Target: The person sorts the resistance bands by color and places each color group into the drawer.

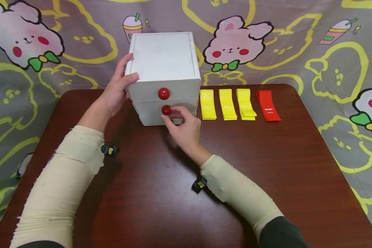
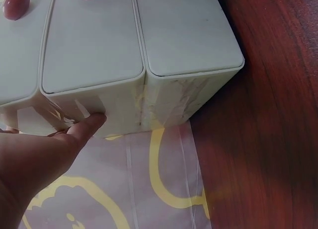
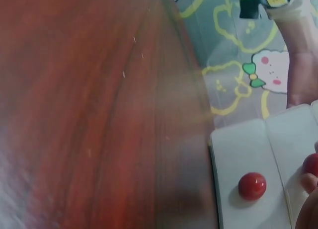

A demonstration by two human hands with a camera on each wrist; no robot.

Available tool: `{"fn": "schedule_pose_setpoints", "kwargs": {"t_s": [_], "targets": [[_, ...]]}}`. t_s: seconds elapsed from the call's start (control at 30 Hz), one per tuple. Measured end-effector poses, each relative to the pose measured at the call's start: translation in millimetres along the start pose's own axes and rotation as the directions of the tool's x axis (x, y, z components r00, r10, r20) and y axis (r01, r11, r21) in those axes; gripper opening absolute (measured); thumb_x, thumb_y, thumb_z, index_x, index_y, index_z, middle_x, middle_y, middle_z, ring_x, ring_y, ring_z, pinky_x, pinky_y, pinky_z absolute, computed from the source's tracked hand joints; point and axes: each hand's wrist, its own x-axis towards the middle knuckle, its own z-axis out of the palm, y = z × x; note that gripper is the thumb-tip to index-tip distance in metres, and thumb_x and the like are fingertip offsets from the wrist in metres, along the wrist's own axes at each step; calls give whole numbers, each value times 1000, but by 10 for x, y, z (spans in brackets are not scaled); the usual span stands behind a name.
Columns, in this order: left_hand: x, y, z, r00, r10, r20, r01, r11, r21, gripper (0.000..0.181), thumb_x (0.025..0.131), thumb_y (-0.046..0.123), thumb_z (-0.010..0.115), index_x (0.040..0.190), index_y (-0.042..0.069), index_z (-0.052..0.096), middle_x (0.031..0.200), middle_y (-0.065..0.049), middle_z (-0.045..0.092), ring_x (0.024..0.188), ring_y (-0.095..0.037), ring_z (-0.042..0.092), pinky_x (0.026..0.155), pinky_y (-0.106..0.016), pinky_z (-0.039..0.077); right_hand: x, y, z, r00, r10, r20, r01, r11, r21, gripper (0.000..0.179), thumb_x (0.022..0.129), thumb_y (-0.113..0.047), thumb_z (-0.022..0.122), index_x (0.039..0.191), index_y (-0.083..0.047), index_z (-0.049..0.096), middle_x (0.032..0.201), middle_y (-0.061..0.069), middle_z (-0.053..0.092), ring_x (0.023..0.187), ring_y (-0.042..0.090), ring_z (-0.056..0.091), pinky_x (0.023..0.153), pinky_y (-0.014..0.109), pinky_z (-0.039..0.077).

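A white drawer unit (image 1: pixel 162 57) with stacked drawers and round red knobs stands at the back of the table. My left hand (image 1: pixel 114 91) rests against its left side, thumb near the front top edge; in the left wrist view the hand (image 2: pixel 47 149) touches the side wall. With thumb and index finger, my right hand (image 1: pixel 186 129) pinches the middle drawer's red knob (image 1: pixel 166 110). The upper knob (image 1: pixel 163 93) is untouched. In the right wrist view the lowest knob (image 3: pixel 252 186) shows, while the right hand (image 3: pixel 309 204) is partly cut off at the edge.
Three folded yellow strips (image 1: pixel 208 105) and one folded red strip (image 1: pixel 268 105) lie in a row right of the unit. The brown table (image 1: pixel 148 193) meets a patterned cloth (image 1: pixel 279 31) behind and at the sides.
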Motion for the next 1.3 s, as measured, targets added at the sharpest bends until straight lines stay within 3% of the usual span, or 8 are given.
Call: {"fn": "schedule_pose_setpoints", "kwargs": {"t_s": [0.17,0.33,0.6,0.97,1.3], "targets": [[0,1,-3,1000,-9,4,9,1000,-5,67,97,38,54,155,43,20,160,3,11,126,-27,39,92,-41,36,55,12,29,999,34,-12,-35,999,-23,27,82,-28,85,101,-11,74,90,0,75,63,19,65,47,24,35],[7,7,-12,1000,-12,10,12,1000,-7,67,97,38,55,155,43,20,160,3,9,131,-28,35,95,-42,36,88,11,53,998,58,-18,-58,998,-24,25,83,-28,83,99,-11,75,87,0,75,56,16,59,47,25,35],[7,3,-15,1000,0,9,0,1000,-23,67,97,36,55,155,41,21,159,1,12,122,-26,43,89,-39,39,71,-3,56,998,55,-32,-55,998,-3,23,82,-25,83,97,-9,76,86,1,75,63,19,65,48,25,36],[1,-4,4,1000,9,6,-9,1000,-15,67,97,36,54,155,41,21,159,3,11,126,-28,41,93,-42,38,-126,-72,-85,999,32,23,-34,997,77,26,80,-23,86,100,-8,76,90,-2,75,75,17,69,50,27,40],[8,-8,-4,1000,-10,4,10,1000,5,66,97,38,53,154,43,20,159,2,10,130,-29,37,99,-46,36,-347,-202,-234,997,13,76,-20,996,90,27,79,-20,87,102,-9,77,91,-2,75,59,16,59,44,29,34]]}}
